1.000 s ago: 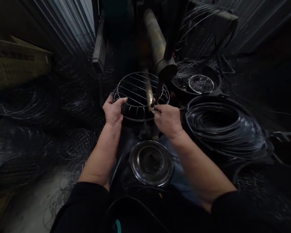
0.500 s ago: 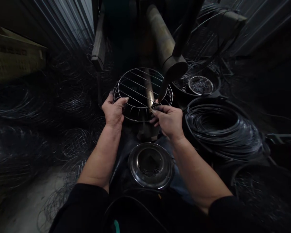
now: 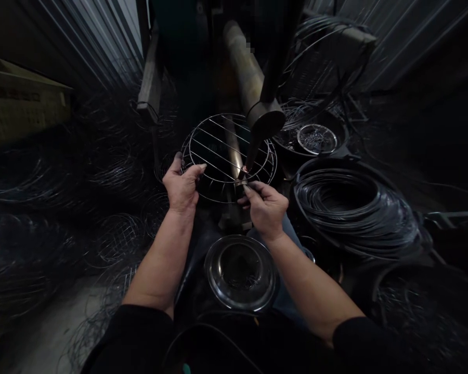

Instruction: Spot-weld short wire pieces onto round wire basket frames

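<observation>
A round wire rack [image 3: 212,150] with parallel bars and a second, lower ring is held level in front of me. On its left rim my left hand [image 3: 182,182] is closed, thumb over the top. At the near rim, the thumb and fingers of my right hand [image 3: 267,208] pinch together; whatever small piece is between them is too dark to make out. Just beyond those fingertips, a dark pointed electrode [image 3: 252,150] comes down to the rim, with an orange glow at its tip. A thick metal cylinder [image 3: 244,62] runs above, and a lower metal rod [image 3: 232,140] passes beneath the rack.
A shiny metal bowl [image 3: 242,272] with short wire bits sits at my lap. To the right are a coil of wire [image 3: 339,200] in a black tub and a small dish of metal pieces [image 3: 317,139]. Wire rings [image 3: 119,239] lie piled at left, near a cardboard box [image 3: 23,104].
The view has shifted slightly. The rack has turned a little, its bars now slanting more steeply. My right hand has moved slightly left and down, and the glow at the electrode tip shows more clearly.
</observation>
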Available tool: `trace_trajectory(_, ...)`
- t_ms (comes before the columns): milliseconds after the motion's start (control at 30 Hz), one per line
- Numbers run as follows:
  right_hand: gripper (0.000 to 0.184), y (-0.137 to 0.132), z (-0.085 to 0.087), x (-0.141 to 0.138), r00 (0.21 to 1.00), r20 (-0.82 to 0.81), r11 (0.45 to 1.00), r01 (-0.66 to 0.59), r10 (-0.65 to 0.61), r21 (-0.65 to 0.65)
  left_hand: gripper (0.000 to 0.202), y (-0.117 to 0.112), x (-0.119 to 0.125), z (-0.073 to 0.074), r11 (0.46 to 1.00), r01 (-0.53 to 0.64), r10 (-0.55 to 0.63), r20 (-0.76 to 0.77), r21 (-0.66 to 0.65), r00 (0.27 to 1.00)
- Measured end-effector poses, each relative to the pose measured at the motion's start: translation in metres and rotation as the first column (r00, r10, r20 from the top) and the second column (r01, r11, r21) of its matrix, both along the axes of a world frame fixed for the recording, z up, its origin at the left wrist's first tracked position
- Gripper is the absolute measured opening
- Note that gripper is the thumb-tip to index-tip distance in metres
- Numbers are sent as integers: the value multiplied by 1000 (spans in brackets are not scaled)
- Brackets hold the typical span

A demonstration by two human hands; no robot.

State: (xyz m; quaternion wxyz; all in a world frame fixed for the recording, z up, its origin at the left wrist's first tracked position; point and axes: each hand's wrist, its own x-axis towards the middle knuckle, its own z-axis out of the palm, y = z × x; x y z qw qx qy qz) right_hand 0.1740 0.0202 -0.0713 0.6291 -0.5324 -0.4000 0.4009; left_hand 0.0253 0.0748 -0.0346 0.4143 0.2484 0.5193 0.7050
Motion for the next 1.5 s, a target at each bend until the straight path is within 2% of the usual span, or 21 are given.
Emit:
trace_trajectory(467, 13, 11, 0, 3, 999, 24, 996, 34, -36, 77, 73, 11, 3, 5, 998, 19, -17, 29, -52, 999)
trace_trajectory(733, 12, 20, 2, 4, 996, 80, 998, 22, -26, 56, 74, 21, 1, -4, 997, 31, -29, 24, -68, 999)
trace_trajectory(867, 15, 19, 6, 13, 985, 165, 999, -51, 50, 8, 80, 21, 1, -6, 997, 19, -17, 30, -79, 999)
trace_trajectory(1033, 17, 13, 5, 29, 920, 334, 978, -205, 205, -36, 81, 21, 2, -5, 996, 25, -21, 41, -87, 999)
trace_trajectory(1200, 16, 18, -1, 32, 932, 279, 971, -238, 230, -5, 82, 22, 3, -4, 995, 8, -6, 24, -100, 1000)
trace_trajectory(1333, 18, 23, -4, 33, 944, 222, 969, -248, 243, -3, 74, 24, 2, -4, 997, 16, -15, 15, -76, 1000)
trace_trajectory(1500, 16, 21, -2, 31, 948, 230, 975, -222, 221, -23, 58, 23, 3, -4, 999, 23, -23, 5, -48, 1000)
